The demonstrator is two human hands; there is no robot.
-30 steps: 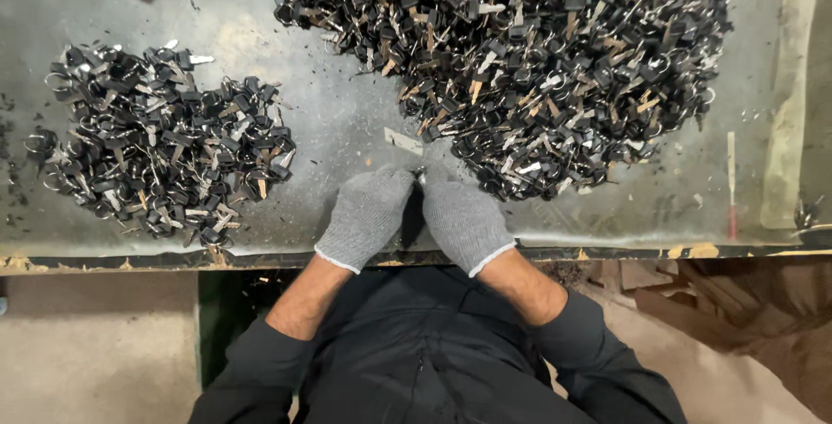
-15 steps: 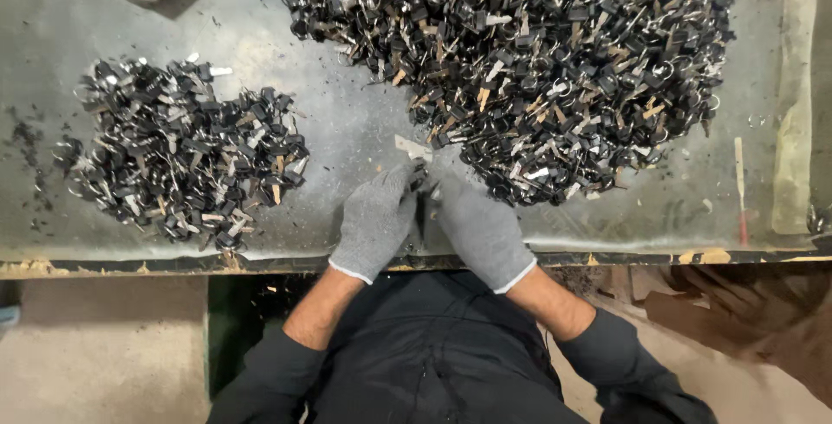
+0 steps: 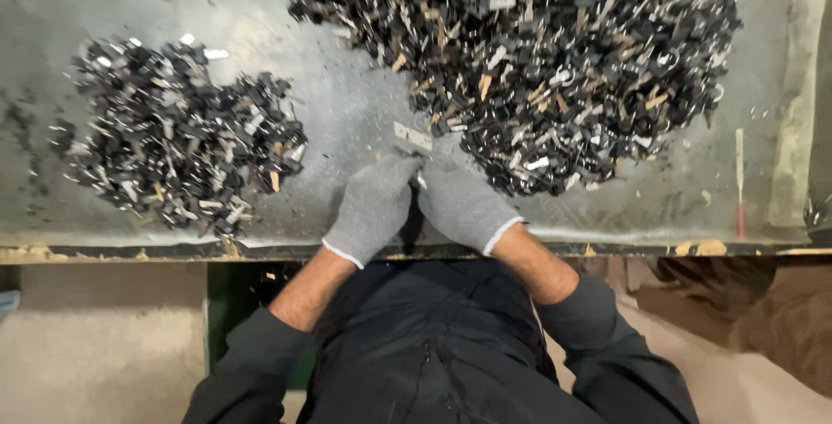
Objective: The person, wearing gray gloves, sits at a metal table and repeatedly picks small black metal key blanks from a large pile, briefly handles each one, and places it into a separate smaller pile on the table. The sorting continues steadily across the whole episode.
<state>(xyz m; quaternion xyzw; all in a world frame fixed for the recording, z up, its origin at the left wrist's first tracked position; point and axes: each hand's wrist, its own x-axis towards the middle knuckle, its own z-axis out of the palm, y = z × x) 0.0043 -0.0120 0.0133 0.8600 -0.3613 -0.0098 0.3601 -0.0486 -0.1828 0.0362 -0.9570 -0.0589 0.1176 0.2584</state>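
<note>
With my gloved left hand (image 3: 374, 206) and right hand (image 3: 462, 206) closed together on one small metal piece (image 3: 412, 139) at the near edge of the big pile (image 3: 537, 60), I keep my fingertips pinched firmly so it doesn't slip onto the steel table (image 3: 347, 112).

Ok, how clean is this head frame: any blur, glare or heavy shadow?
Head view: mostly sharp on the large pile and the small pile; soft sheen on the grey tabletop, no harsh glare; the gloved left hand and right hand are evenly lit; below the table edge it falls dark.
</note>
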